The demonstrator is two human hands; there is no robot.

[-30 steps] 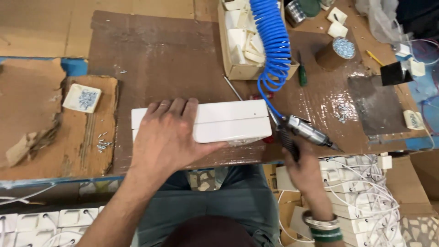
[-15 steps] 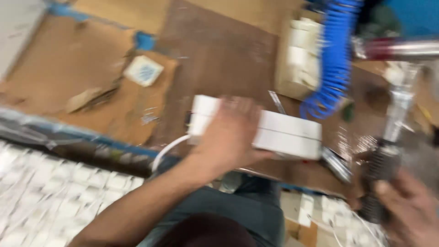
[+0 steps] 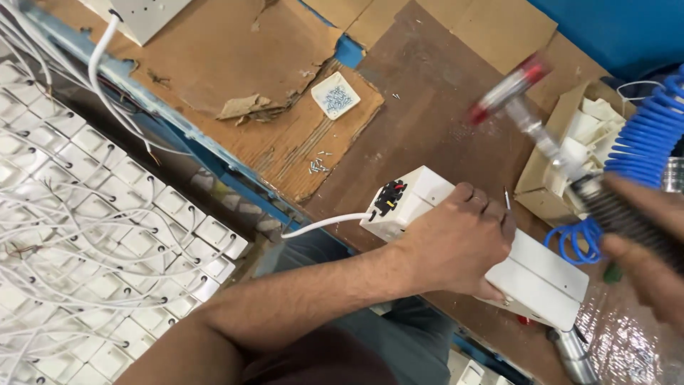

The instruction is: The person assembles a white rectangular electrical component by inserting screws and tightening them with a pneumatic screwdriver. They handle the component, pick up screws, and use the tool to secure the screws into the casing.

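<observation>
Change: the view is now swinging toward the left, so the stack of white boxes beside the bench is coming into sight; a second ago the long white box was lying square across the bench under the left hand, and now it is sitting at a slant with its cable end showing. The tool, low beside the box a second ago, is now being raised above it, which suggests one pass on the box is over.
Pile of boxes (image 3: 92,235): filling the left side, below the bench edge, with white cables running over it.
Small dish of screws (image 3: 335,94): lying on torn cardboard, far left of the box, with loose screws (image 3: 317,165) scattered nearer.
White box (image 3: 541,274): resting on the brown bench (image 3: 420,121), a white cable (image 3: 324,224) leaving its left end.
Left hand (image 3: 456,242): pressing flat on top of the box, fingers spread and curled over its far edge.
Right hand (image 3: 645,246): blurred, wrapped around the grip of the air tool (image 3: 541,135), which is pointing up and away; a blue coiled hose (image 3: 645,135) is trailing from it.
Cardboard carton (image 3: 570,153): far right, holding white parts.
</observation>
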